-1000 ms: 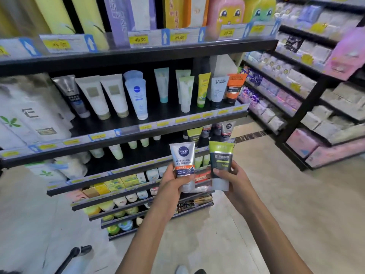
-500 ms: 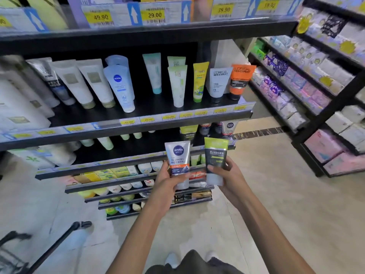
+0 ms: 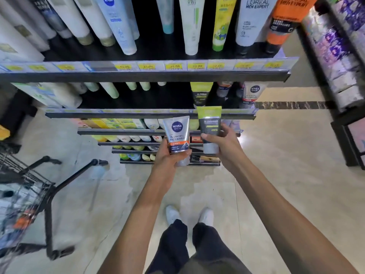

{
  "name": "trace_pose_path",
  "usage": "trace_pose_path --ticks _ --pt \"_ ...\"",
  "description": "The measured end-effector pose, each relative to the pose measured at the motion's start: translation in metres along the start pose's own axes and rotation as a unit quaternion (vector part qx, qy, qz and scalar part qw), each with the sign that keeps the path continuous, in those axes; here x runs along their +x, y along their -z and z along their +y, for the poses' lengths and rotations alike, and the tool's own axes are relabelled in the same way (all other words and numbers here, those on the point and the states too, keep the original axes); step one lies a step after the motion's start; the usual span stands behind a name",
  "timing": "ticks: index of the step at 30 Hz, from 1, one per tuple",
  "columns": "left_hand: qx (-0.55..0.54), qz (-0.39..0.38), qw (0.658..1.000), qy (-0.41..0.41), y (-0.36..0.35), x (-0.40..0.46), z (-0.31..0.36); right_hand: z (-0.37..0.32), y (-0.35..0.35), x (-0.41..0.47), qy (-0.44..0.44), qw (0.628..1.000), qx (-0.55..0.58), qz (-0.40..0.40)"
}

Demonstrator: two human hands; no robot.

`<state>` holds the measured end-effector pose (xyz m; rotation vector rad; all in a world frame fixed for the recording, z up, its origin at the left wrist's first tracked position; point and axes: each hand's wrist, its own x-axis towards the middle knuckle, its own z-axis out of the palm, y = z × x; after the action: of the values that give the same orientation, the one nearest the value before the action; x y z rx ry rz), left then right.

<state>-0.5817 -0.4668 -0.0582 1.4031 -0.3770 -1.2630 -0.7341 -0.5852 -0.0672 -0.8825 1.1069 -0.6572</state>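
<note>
The left hand [image 3: 167,155] gripped a silver tube [image 3: 177,136] upright, cap down, thumb curled across its front. Just beside it, the right hand [image 3: 225,144] held a green-topped tube [image 3: 209,125] the same way, apart from the first. Behind both stood the shelves [image 3: 150,76] of tubes, with a cart [image 3: 29,186] at the left.

The left hand [image 3: 169,158] holds the Nivea tube [image 3: 178,135] upright. Just right of that grip the right hand [image 3: 224,144] holds the second tube [image 3: 209,127], close beside the first (touching or not, I cannot tell). Directly behind both grips stands the shelf rack [image 3: 138,76]. On its shelf edge [image 3: 118,114] level just above the right grip stand two shelved tubes [image 3: 201,93], and higher still is the L'Oréal tube [image 3: 254,20]. Well left of the left grip and lower, a trolley [image 3: 47,186] stands on the floor [image 3: 286,175]. Well right of the right grip is a side rack [image 3: 345,76]. Below both grips are the shoes [image 3: 172,214].
</note>
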Motion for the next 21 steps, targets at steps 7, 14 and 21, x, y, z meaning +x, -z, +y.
trace_pose_path --ticks 7,14,21 --pt "-0.027 0.04 0.999 0.018 0.023 -0.017 -0.03 0.005 -0.054 0.044 0.031 0.997 -0.072 -0.015" --pt "-0.012 0.034 0.999 0.035 0.048 -0.028 -0.05 -0.001 -0.098 0.086 0.102 0.989 -0.103 -0.003" --pt "0.016 0.03 0.998 0.048 0.066 -0.036 -0.06 -0.014 -0.125 0.121 0.179 0.963 -0.183 0.087"
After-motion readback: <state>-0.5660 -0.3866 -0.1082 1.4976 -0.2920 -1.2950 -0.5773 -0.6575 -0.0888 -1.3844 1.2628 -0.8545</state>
